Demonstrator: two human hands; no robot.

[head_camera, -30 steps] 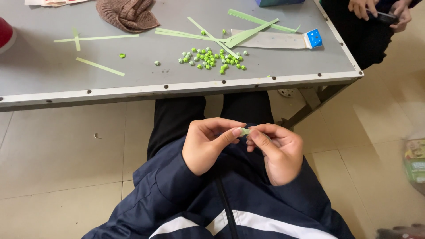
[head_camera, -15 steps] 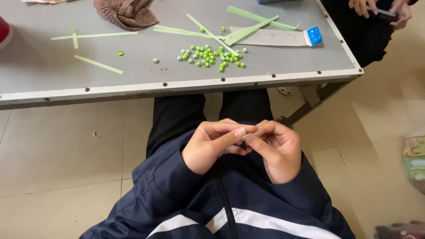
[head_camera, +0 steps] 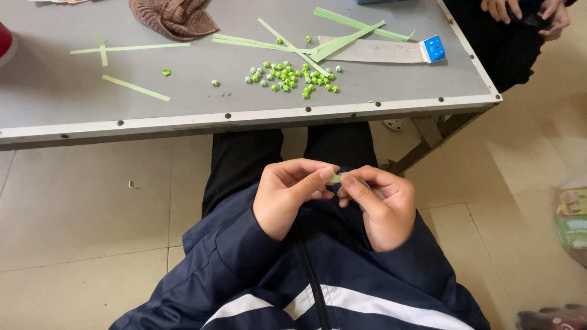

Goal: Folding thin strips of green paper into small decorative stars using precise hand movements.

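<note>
— What's on your worktop (head_camera: 73,125)?
— A blue-ended flat package (head_camera: 391,50) at its far right, green paper strips (head_camera: 348,27), small folded stars (head_camera: 293,76).
— Your grip?
— Left hand (head_camera: 287,198) and right hand (head_camera: 379,208) pinch a green strip (head_camera: 335,178) together over your lap.

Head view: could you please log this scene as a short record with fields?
Left hand: pinches a small pale green paper piece
Right hand: pinches the same piece
Grey metal table: cluster of tiny green folded paper stars, long green paper strips, brown knitted hat
Another person's hands: top right
</note>
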